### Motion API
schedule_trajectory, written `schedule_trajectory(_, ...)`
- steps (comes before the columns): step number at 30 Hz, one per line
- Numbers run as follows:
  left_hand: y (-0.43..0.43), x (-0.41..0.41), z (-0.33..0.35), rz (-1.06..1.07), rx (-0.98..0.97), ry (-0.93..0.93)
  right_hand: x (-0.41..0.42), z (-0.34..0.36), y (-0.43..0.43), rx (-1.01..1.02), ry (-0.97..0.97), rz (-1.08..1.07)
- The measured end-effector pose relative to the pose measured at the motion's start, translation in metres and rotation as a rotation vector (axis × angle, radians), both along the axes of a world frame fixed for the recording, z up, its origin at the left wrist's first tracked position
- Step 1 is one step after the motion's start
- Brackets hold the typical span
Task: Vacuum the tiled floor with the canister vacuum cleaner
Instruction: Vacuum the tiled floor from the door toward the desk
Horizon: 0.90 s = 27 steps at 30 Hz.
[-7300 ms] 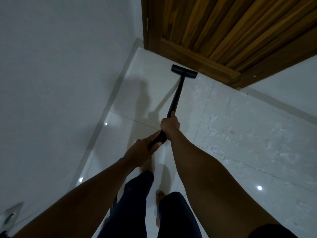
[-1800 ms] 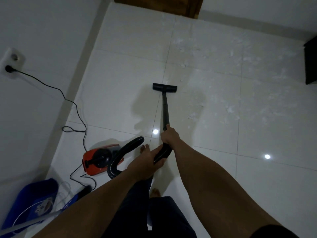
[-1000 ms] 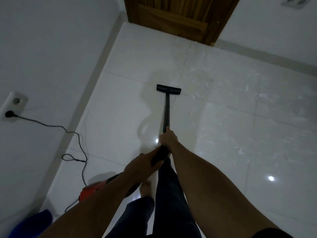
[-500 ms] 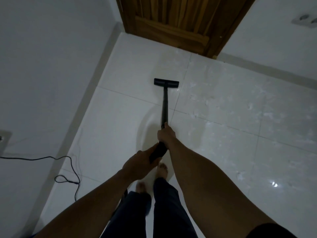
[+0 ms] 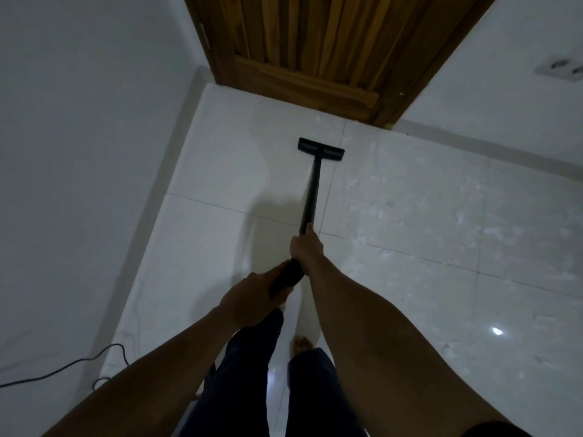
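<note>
The black vacuum wand (image 5: 312,192) slants away from me across the white tiled floor (image 5: 220,171). Its flat floor head (image 5: 320,149) sits on the tiles a short way in front of the wooden door. My right hand (image 5: 306,247) grips the wand's lower end, thumb pointing up the tube. Just behind it, my left hand (image 5: 252,298) grips the thick black handle end (image 5: 285,277). White specks of debris (image 5: 441,216) lie scattered over the tiles to the right of the wand. The canister is out of view.
A brown slatted wooden door (image 5: 318,48) closes the far end. A white wall (image 5: 79,152) runs along the left, and a black power cord (image 5: 63,369) trails at its foot. A wall socket (image 5: 561,70) sits upper right. My legs and bare feet stand below the hands.
I have stepped forward and the floor head has been pushed closer to the door. The red canister and the plug socket on the left wall have dropped out of view. Both grips are unchanged.
</note>
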State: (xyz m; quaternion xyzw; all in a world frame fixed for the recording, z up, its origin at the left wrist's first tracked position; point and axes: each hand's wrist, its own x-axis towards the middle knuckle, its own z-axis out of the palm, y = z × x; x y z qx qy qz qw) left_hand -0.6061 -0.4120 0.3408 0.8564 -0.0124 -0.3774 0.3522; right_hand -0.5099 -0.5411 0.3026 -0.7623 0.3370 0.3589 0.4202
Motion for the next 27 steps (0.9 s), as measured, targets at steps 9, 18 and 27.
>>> schedule_trajectory(9, 0.025, 0.069, -0.007, 0.034, -0.058, 0.05, 0.067, -0.008, 0.026, -0.044, 0.017, -0.027)
schedule_trajectory(18, 0.027, 0.121, -0.024, 0.064, -0.077, 0.091, 0.121, -0.025, 0.028, -0.087, -0.005, -0.024)
schedule_trajectory(27, 0.016, 0.153, -0.035, 0.055, -0.123, 0.097, 0.153, -0.04, 0.016, -0.124, -0.015, -0.015)
